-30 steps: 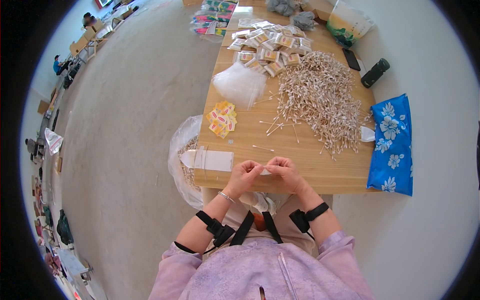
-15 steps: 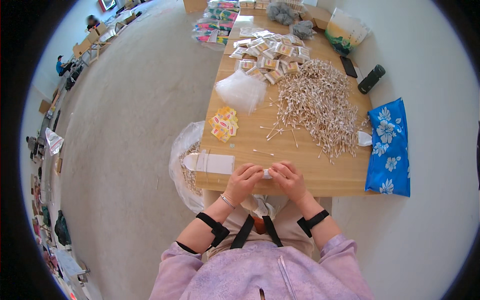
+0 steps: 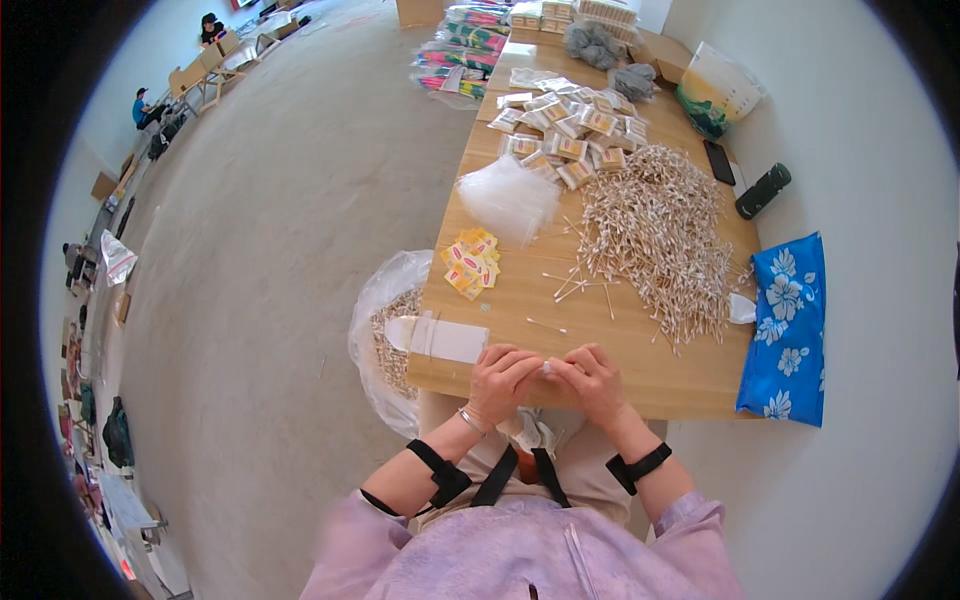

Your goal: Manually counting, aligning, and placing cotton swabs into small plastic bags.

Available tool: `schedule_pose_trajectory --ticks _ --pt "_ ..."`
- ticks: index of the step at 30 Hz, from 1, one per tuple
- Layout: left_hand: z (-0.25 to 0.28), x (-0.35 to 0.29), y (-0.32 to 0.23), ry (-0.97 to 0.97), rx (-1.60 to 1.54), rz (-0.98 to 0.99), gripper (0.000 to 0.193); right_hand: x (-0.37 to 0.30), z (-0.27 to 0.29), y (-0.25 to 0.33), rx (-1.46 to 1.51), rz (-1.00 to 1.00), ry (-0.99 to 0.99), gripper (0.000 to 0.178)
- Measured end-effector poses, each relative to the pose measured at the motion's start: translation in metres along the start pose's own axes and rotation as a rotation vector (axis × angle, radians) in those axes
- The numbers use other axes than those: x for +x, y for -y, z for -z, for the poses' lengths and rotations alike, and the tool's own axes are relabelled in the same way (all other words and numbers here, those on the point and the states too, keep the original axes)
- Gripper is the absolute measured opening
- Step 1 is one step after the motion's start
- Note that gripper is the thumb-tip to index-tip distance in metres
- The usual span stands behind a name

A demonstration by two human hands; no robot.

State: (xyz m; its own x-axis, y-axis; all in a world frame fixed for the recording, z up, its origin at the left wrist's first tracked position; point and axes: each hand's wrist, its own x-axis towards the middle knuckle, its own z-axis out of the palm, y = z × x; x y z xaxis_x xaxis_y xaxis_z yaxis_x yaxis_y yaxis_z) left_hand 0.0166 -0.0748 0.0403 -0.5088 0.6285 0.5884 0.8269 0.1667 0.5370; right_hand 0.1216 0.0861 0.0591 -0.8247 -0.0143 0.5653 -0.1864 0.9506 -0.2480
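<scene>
Over the table's near edge, my left hand and my right hand meet, fingers curled and fingertips pinched together. Between them shows a small white thing, mostly covered by the fingers, so its kind is unclear. Left of my left hand lies a white card strip with a band around its narrower part. One loose cotton swab rests just beyond my hands. A large heap of cotton swabs spreads to the right. Yellow-and-white printed labels and clear plastic bags lie farther left.
Filled swab packets are piled at the back. A blue flowered pouch, a dark bottle and a phone line the right side by the wall. Beside the table's left edge stands a plastic bag of swabs.
The whole view has shifted, so the table sits lower and farther right. My hands stay together at the near edge, and less of the small white thing shows between the fingers.
</scene>
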Motion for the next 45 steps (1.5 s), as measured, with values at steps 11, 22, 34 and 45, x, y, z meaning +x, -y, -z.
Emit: schedule_pose_trajectory --ticks 11,22,34,45 --pt "0.015 -0.008 0.058 -0.067 -0.368 0.682 0.013 0.042 -0.024 -0.037 0.619 -0.537 0.29 0.006" --pt "0.009 -0.029 0.073 -0.114 -0.288 0.704 0.012 0.159 -0.088 -0.155 0.427 -0.807 0.125 0.031" --pt "0.009 -0.024 0.069 -0.112 -0.263 0.638 0.009 0.16 -0.146 -0.125 -0.061 -0.626 0.341 0.058" --pt "0.007 -0.028 0.072 -0.132 -0.23 0.613 0.011 0.159 -0.147 -0.152 0.25 -0.892 0.088 0.039"
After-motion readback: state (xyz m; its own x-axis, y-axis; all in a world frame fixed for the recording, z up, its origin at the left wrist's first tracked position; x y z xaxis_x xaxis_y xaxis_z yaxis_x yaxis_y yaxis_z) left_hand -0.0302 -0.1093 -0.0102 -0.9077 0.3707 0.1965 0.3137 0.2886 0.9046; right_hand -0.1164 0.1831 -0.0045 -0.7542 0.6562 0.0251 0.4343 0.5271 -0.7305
